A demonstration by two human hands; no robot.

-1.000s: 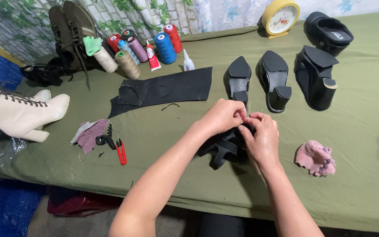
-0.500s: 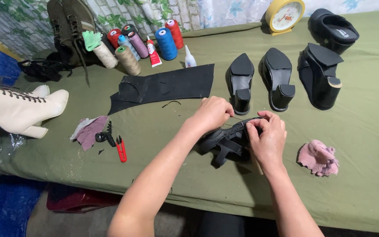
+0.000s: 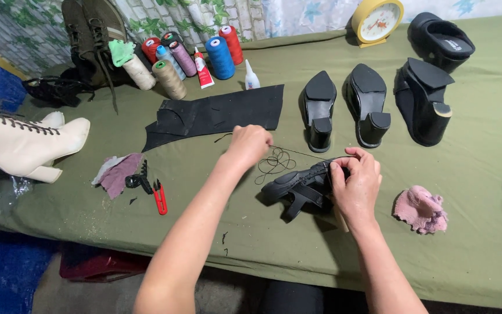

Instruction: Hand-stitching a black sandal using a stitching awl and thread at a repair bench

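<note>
My right hand (image 3: pixel 357 183) grips a black strappy shoe piece (image 3: pixel 296 187) that rests on the green table cover (image 3: pixel 262 244). My left hand (image 3: pixel 249 144) is a little to the left of it, fingers pinched on a black thread (image 3: pixel 286 154). The thread runs taut from that hand to the shoe piece, and a loose coil of it (image 3: pixel 274 163) hangs between the two hands.
Black leather sheet (image 3: pixel 216 113) lies beyond the hands. Three black heeled soles (image 3: pixel 373 104) stand at the right. Thread spools (image 3: pixel 193 58), glue bottle (image 3: pixel 251 77), yellow clock (image 3: pixel 377 20) at the back. Red snips (image 3: pixel 159 196), pink cloths (image 3: pixel 420 208), cream boot (image 3: pixel 24 142) left.
My left hand has pulled away from the shoe piece to the left, drawing the black thread out. The right hand has stayed on the shoe piece.
</note>
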